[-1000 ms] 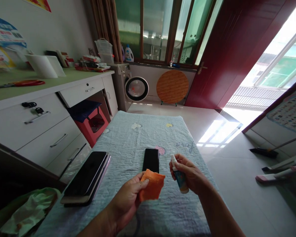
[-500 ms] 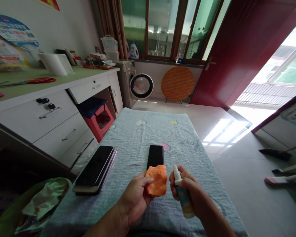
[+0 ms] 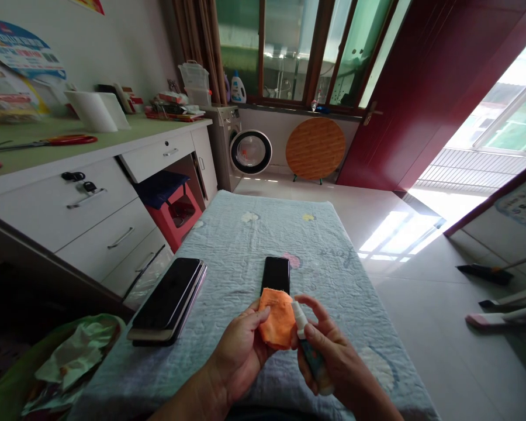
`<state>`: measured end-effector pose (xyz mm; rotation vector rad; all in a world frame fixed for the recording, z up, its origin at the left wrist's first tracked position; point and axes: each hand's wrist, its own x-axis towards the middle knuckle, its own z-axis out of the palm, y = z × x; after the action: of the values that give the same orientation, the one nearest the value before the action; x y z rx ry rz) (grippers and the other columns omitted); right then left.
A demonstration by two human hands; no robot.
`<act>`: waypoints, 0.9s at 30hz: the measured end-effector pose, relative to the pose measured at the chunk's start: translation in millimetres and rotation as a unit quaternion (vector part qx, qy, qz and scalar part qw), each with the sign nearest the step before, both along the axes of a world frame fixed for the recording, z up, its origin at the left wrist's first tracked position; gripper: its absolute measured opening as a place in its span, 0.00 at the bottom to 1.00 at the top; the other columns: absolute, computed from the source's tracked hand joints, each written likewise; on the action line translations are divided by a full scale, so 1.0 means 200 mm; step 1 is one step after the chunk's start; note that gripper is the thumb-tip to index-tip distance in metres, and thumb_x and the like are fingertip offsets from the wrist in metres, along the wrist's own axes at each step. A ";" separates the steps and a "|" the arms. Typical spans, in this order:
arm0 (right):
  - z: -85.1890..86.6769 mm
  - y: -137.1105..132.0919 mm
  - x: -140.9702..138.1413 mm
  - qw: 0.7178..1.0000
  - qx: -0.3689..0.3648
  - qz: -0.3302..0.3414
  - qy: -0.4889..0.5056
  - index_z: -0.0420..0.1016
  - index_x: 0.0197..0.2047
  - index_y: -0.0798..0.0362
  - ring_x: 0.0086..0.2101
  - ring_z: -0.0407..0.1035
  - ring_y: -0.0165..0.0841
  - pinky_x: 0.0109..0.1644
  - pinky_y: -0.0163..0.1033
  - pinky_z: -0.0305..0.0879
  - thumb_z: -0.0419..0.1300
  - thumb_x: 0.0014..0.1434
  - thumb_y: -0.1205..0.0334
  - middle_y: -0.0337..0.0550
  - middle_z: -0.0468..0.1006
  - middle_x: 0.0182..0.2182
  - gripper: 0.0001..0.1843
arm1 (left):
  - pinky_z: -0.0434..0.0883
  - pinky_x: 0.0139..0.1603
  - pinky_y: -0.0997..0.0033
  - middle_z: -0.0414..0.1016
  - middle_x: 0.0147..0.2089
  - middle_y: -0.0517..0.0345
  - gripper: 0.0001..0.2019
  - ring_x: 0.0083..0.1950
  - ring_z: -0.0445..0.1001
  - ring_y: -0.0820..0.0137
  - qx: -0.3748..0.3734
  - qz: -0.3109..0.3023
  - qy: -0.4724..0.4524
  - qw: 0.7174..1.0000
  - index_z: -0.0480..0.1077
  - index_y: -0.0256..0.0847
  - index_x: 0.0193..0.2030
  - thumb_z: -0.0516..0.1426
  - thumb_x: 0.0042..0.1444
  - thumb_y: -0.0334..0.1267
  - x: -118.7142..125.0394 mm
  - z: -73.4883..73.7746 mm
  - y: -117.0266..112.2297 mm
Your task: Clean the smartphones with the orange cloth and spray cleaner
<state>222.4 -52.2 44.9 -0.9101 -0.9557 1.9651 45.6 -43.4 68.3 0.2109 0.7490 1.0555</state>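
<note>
Left hand pinches a small square orange cloth between thumb and fingers; right hand wraps a slim spray bottle with white nozzle, nozzle close against the cloth's right edge, contact can't be told. Under both hands: pale-blue quilted fabric cover with printed flowers. Black rectangular smartphone lies flat on it just ahead of left hand, near end hidden by cloth. Stack of dark-screened flat devices left of left hand, near the cover's left edge. Beyond that edge, further left: green bin with crumpled paper; ahead-left, white drawer desk with green top and red plastic stool with dark-blue seat. Cover runs well forward of both hands to a narrower far edge; right edge just right of the right hand, then light tiled floor. Far ahead: grey washing machine, door ajar, round wood-grain tabletop; ahead-right, dark-red door.
</note>
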 end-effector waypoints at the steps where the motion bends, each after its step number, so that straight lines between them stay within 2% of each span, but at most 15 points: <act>1: 0.00 -0.01 0.00 0.999 0.020 0.002 -0.036 0.46 0.69 0.40 0.14 0.62 0.25 0.14 0.28 0.56 0.60 0.61 0.44 0.33 0.74 0.26 0.40 | 0.74 0.40 0.64 0.77 0.42 0.46 0.16 0.39 0.78 0.62 0.001 -0.001 0.002 1.000 0.69 0.34 0.52 0.56 0.57 0.29 0.00 0.00 0.00; 3: 0.01 -0.01 -0.01 0.991 0.065 0.002 -0.118 0.44 0.72 0.43 0.13 0.59 0.25 0.15 0.28 0.55 0.58 0.62 0.44 0.29 0.68 0.18 0.41 | 0.73 0.37 0.67 0.77 0.42 0.48 0.21 0.37 0.78 0.63 0.002 -0.003 0.007 1.000 0.67 0.35 0.55 0.56 0.53 0.26 0.01 0.00 0.00; 5: 0.01 -0.01 -0.02 0.969 0.133 -0.016 -0.206 0.51 0.71 0.44 0.17 0.65 0.29 0.20 0.31 0.63 0.58 0.62 0.48 0.33 0.71 0.19 0.37 | 0.72 0.35 0.69 0.77 0.41 0.49 0.26 0.36 0.77 0.64 0.003 -0.005 0.014 1.000 0.66 0.36 0.57 0.55 0.49 0.23 0.02 0.00 0.00; 7: 0.00 -0.01 -0.03 0.928 0.231 -0.055 -0.285 0.61 0.67 0.42 0.33 0.75 0.35 0.35 0.39 0.73 0.59 0.60 0.55 0.43 0.79 0.34 0.32 | 0.72 0.35 0.70 0.77 0.42 0.49 0.29 0.37 0.77 0.64 0.006 -0.008 0.016 1.000 0.66 0.35 0.58 0.55 0.46 0.21 0.02 0.00 0.00; 9: -0.01 0.00 -0.04 0.881 0.319 -0.080 -0.340 0.65 0.64 0.40 0.49 0.72 0.40 0.52 0.45 0.70 0.59 0.58 0.63 0.45 0.76 0.51 0.30 | 0.72 0.38 0.69 0.77 0.43 0.49 0.29 0.40 0.77 0.62 0.011 -0.008 0.016 1.000 0.67 0.35 0.57 0.55 0.45 0.21 0.02 -0.01 -0.01; 10: -0.02 0.00 -0.04 0.863 0.346 -0.083 -0.358 0.65 0.64 0.39 0.52 0.69 0.41 0.55 0.46 0.68 0.58 0.57 0.66 0.45 0.74 0.55 0.31 | 0.72 0.39 0.68 0.77 0.43 0.49 0.28 0.42 0.77 0.61 0.012 -0.008 0.015 1.000 0.67 0.35 0.56 0.55 0.44 0.21 0.02 -0.01 -0.01; 12: -0.04 0.00 -0.04 0.842 0.369 -0.078 -0.385 0.63 0.65 0.39 0.52 0.70 0.40 0.54 0.45 0.69 0.55 0.57 0.69 0.45 0.73 0.55 0.33 | 0.73 0.42 0.67 0.77 0.44 0.49 0.26 0.43 0.77 0.61 0.012 -0.004 0.015 1.000 0.69 0.36 0.53 0.55 0.44 0.21 0.02 -0.01 -0.01; 18: -0.04 0.00 -0.04 0.813 0.393 -0.079 -0.422 0.64 0.62 0.40 0.40 0.74 0.36 0.43 0.39 0.71 0.54 0.57 0.71 0.43 0.77 0.47 0.31 | 0.73 0.44 0.67 0.77 0.44 0.49 0.21 0.44 0.76 0.62 0.015 -0.001 0.024 1.000 0.71 0.36 0.48 0.55 0.45 0.22 0.02 0.00 -0.01; 21: -0.03 0.00 -0.04 0.804 0.406 -0.075 -0.427 0.62 0.63 0.40 0.39 0.73 0.36 0.43 0.38 0.70 0.53 0.57 0.72 0.43 0.76 0.46 0.32 | 0.73 0.45 0.66 0.77 0.44 0.49 0.22 0.45 0.76 0.62 0.017 -0.001 0.025 1.000 0.71 0.35 0.50 0.55 0.45 0.22 0.02 0.01 -0.01; 25: -0.03 -0.01 -0.04 0.798 0.438 -0.035 -0.412 0.55 0.68 0.40 0.40 0.72 0.36 0.42 0.39 0.70 0.51 0.57 0.74 0.45 0.75 0.45 0.38 | 0.72 0.46 0.66 0.77 0.44 0.50 0.24 0.45 0.76 0.62 0.011 0.014 0.032 0.999 0.69 0.35 0.53 0.55 0.46 0.22 0.02 0.01 -0.01; 27: -0.04 -0.02 -0.04 0.797 0.447 -0.020 -0.406 0.56 0.67 0.40 0.39 0.72 0.36 0.41 0.38 0.69 0.51 0.56 0.74 0.44 0.74 0.44 0.37 | 0.73 0.46 0.66 0.77 0.44 0.50 0.24 0.44 0.76 0.63 0.017 0.017 0.035 0.999 0.69 0.36 0.52 0.55 0.46 0.23 0.01 0.01 -0.01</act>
<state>214.8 -56.7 37.3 -1.1393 -2.0660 0.7688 48.2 -45.0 70.3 0.2663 0.8010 1.0979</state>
